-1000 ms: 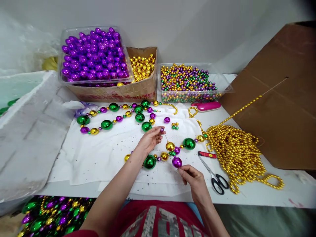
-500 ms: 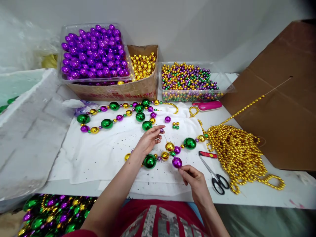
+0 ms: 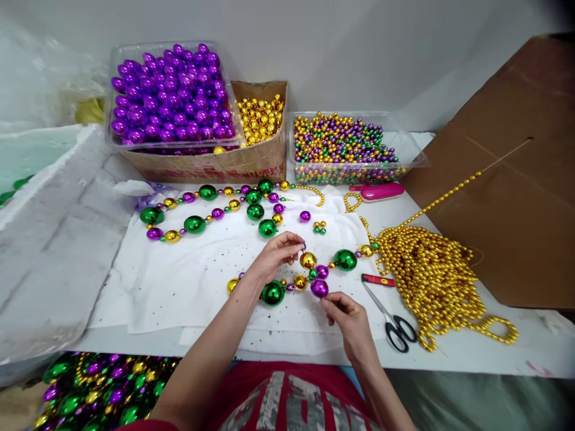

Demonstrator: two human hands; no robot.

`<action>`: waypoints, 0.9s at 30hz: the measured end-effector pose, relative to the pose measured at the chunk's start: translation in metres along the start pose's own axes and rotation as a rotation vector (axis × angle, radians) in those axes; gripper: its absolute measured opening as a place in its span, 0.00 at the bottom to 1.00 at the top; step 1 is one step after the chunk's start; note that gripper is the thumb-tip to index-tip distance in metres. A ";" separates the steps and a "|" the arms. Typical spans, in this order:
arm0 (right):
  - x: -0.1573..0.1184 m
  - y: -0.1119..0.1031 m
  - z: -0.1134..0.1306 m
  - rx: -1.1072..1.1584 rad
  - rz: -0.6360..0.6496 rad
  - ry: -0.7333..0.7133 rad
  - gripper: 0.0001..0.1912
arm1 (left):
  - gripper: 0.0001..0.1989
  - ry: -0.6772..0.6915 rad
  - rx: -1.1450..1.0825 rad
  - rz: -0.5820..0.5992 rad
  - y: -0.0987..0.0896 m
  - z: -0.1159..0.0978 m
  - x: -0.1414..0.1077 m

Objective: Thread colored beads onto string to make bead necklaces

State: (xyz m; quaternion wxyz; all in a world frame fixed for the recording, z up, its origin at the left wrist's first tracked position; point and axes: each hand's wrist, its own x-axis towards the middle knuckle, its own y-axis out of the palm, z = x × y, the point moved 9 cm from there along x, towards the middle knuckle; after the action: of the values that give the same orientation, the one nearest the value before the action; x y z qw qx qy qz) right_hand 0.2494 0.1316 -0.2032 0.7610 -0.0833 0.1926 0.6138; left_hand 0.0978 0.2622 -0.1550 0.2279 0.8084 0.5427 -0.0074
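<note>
My left hand [image 3: 283, 254] pinches a small purple bead [image 3: 303, 246] just above a large gold bead [image 3: 308, 260]. My right hand [image 3: 344, 311] has its fingertips closed at the lower edge of a large purple bead [image 3: 319, 288]; what is between them is too small to make out. These beads join a strand with a green ball [image 3: 345, 260] on the right and another green ball [image 3: 273, 293] beside my left forearm. The strand lies on a white cloth [image 3: 179, 281]. A longer strand of green, purple and gold beads [image 3: 194, 225] lies behind.
Scissors [image 3: 398, 329] and a red cutter [image 3: 378, 281] lie right of the cloth, beside a heap of gold bead chain [image 3: 431, 275]. Behind are a tub of purple beads [image 3: 171, 99], a carton [image 3: 202, 167] and a tub of small mixed beads [image 3: 345, 143].
The small purple bead has come down against the large gold bead, with my left hand moving slightly right. The large purple bead and my right hand have shifted slightly up and left.
</note>
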 end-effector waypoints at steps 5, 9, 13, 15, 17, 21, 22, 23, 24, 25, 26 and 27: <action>0.005 0.007 0.004 0.099 -0.001 -0.034 0.13 | 0.09 0.042 0.012 -0.055 -0.007 -0.004 0.001; 0.005 0.017 0.011 0.188 0.066 -0.049 0.14 | 0.07 0.115 0.025 -0.133 -0.014 -0.017 0.001; 0.000 0.027 0.016 0.188 0.168 -0.039 0.13 | 0.06 0.193 -0.019 -0.140 -0.013 -0.037 -0.003; -0.003 0.026 0.016 0.092 0.171 -0.052 0.12 | 0.06 0.228 -0.011 -0.135 -0.011 -0.046 -0.007; -0.006 0.019 0.022 -0.095 0.114 -0.123 0.11 | 0.06 0.254 0.020 -0.139 -0.008 -0.052 -0.012; -0.014 0.014 0.070 -0.525 -0.081 -0.443 0.14 | 0.05 0.319 0.098 -0.117 0.011 -0.062 -0.020; -0.015 0.017 0.085 -0.571 -0.110 -0.518 0.15 | 0.04 0.341 0.112 -0.094 0.018 -0.066 -0.022; -0.014 0.023 0.100 -0.584 -0.114 -0.574 0.15 | 0.04 0.365 0.126 -0.067 0.026 -0.071 -0.023; -0.012 0.029 0.113 -0.572 -0.088 -0.608 0.15 | 0.03 0.385 0.139 -0.039 0.034 -0.077 -0.024; -0.007 0.037 0.123 -0.550 -0.041 -0.623 0.14 | 0.03 0.403 0.149 -0.015 0.041 -0.082 -0.025; -0.002 0.045 0.132 -0.529 0.015 -0.626 0.12 | 0.02 0.419 0.155 0.002 0.047 -0.088 -0.026; 0.004 0.051 0.139 -0.513 0.067 -0.622 0.10 | 0.02 0.434 0.153 0.011 0.050 -0.094 -0.027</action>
State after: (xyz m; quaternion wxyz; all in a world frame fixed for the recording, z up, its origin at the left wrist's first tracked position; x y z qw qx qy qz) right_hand 0.2267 0.1971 -0.0726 0.7170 -0.0742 -0.2038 0.6625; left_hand 0.1088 0.2591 -0.0454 0.0441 0.8089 0.5724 0.1269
